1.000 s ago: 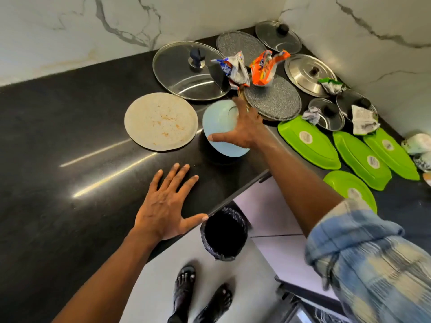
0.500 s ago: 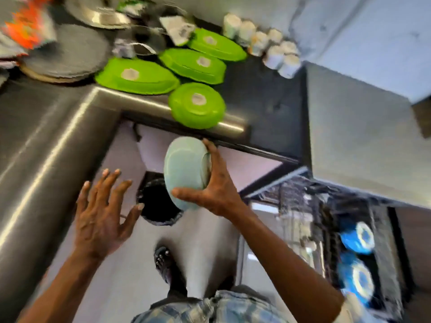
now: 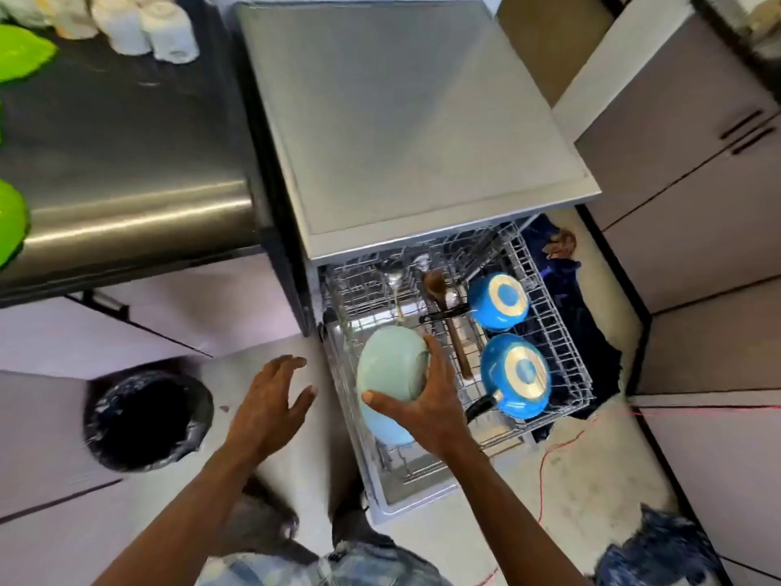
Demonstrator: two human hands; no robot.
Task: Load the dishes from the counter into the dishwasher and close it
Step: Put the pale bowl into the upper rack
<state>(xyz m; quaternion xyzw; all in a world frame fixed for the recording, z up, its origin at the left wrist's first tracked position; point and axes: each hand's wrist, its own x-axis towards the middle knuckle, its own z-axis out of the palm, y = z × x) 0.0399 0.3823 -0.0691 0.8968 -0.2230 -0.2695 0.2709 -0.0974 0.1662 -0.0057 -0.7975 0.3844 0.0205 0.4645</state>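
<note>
My right hand [image 3: 427, 406] grips a pale blue plate [image 3: 391, 365] by its rim, tilted on edge over the left side of the pulled-out dishwasher rack [image 3: 545, 285]. Another pale blue dish [image 3: 382, 425] shows just below it in the rack. Two blue pans [image 3: 515, 376] lie upside down on the rack's right side, with a wooden spoon [image 3: 448, 315] and metal spoons in the middle. My left hand [image 3: 270, 406] hovers with fingers spread and empty, left of the rack. The dishwasher door [image 3: 414, 499] lies open beneath the rack.
The dark counter [image 3: 126, 137] at upper left carries green plates [image 3: 21, 57] and white cups [image 3: 143, 23]. A black-lined bin [image 3: 146, 418] stands on the floor at left. A red cable [image 3: 562, 450] runs across the floor at right, near grey cabinets [image 3: 697, 196].
My right hand lifted the pale blue plate off the counter and carried it right and down to the dishwasher rack. My left hand left the counter and followed. The view swung to the dishwasher.
</note>
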